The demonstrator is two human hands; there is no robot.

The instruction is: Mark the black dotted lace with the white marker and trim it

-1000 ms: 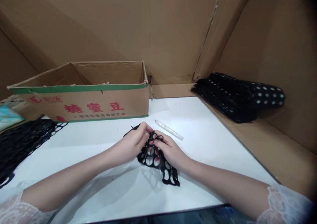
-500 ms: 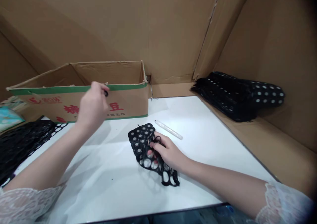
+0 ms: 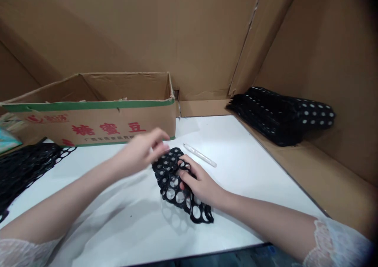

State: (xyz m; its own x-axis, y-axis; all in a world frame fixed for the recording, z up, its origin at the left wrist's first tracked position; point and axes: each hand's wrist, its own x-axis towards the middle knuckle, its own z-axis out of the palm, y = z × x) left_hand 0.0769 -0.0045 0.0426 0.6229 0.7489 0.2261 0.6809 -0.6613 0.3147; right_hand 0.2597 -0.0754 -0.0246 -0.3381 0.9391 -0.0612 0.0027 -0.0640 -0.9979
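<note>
A black piece of netting with round holes (image 3: 165, 176) lies over the white table top, with part of it lifted in my right hand (image 3: 202, 181). The thumb and fingers of that hand pinch a bunched part on the netting's right side, and its lower end hangs toward the table's front edge. Just to the upper left, my left hand (image 3: 144, 151) is slightly blurred, thumb and fingers apart with nothing visible between them. Its fingertips are close to the netting's top corner; whether they touch it I cannot tell.
An open cardboard box (image 3: 88, 119) with a green rim stands at the back left. More black netting (image 3: 26, 166) lies at the left. A clear pen (image 3: 200, 155) rests beyond my right hand. A black stack of dotted material (image 3: 271, 115) sits on cardboard at the right.
My left hand let go of the netting, went up-left to the box's front with a small dark bit in its fingers, and has come back without it. My right hand has kept its grip.
</note>
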